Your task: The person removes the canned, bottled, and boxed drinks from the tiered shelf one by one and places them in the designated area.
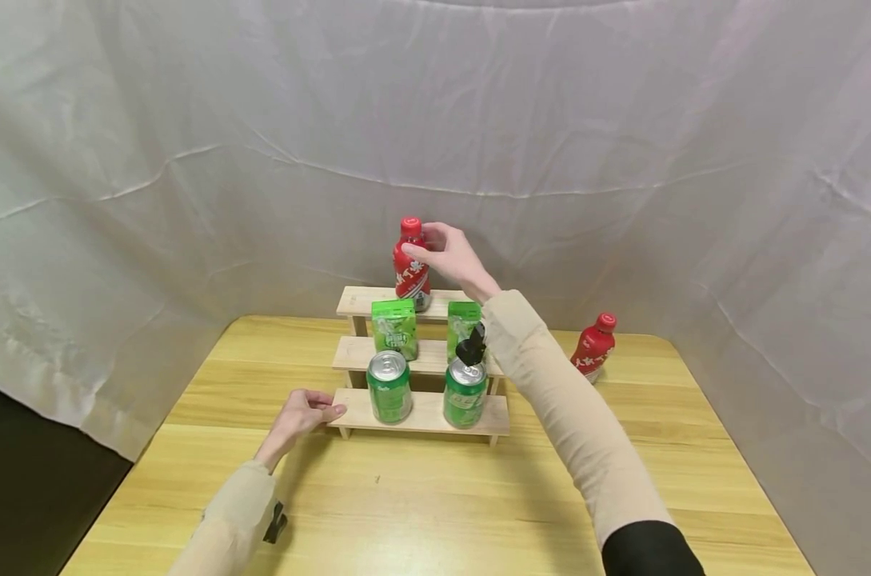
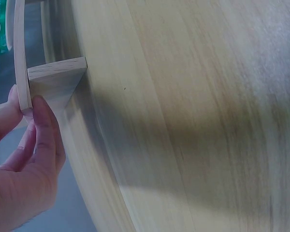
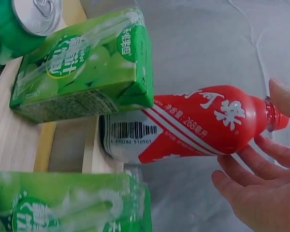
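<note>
A three-tier wooden display rack [image 1: 428, 410] stands on the table. My left hand [image 1: 301, 418] pinches the left end of its lowest board, thumb on one face and fingers on the other, as the left wrist view shows closely. On the top tier a red bottle [image 1: 411, 272] stands upright. Around its neck and shoulder is my right hand [image 1: 451, 254], thumb on one side, fingers loosely spread on the other. The right wrist view shows the bottle's base at the top board, partly hidden behind a green juice carton [image 3: 87, 67].
Two green juice cartons, one of them the left carton [image 1: 394, 328], occupy the middle tier. Below them are a left green can [image 1: 389, 388] and a right green can [image 1: 465, 394]. Another red bottle [image 1: 595, 346] stands right of the rack. Grey cloth [image 1: 521, 144] hangs behind the table.
</note>
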The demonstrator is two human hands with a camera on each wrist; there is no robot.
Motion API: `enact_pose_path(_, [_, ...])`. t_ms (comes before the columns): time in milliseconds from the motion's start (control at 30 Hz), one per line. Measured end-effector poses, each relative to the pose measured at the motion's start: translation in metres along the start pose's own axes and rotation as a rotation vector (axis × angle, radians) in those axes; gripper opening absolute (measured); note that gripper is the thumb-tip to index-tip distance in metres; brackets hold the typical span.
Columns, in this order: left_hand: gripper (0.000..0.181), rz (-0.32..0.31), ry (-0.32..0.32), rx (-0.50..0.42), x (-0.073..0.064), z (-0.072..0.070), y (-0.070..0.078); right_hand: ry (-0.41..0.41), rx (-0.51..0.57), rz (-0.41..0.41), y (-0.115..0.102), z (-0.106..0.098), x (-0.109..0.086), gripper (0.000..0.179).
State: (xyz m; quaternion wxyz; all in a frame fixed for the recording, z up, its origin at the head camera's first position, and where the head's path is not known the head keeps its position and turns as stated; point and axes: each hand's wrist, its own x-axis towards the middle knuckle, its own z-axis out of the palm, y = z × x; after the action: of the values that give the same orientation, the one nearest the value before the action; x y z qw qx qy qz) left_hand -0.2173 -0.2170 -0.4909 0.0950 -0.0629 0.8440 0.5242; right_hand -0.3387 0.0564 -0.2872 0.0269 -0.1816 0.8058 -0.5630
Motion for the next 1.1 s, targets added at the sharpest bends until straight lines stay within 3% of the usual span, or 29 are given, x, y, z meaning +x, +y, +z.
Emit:
enact_pose_path(367, [0.051,0.0,-0.002,-0.007,-0.001,0.0,0.0,0.048,-0.043,-0.027,0.001,0.011,0.01,0.046])
enact_pose_path(600, [0.056,0.053,-0.019,-0.023,-0.004,-0.004,-0.001,0.053,-0.054,-0.03,-0.003,0.012,0.012,0.042])
enact_pose_path(867, [0.048,-0.008,0.008,0.008,-0.004,-0.001,0.004,0.072,-0.087,-0.022,-0.007,0.013,0.011,0.039])
enact_pose_path(1100, [0.047,0.007,0.006,0.004,-0.003,0.0,0.002,0.078,-0.077,-0.052,-0.008,0.003,0.003,0.038])
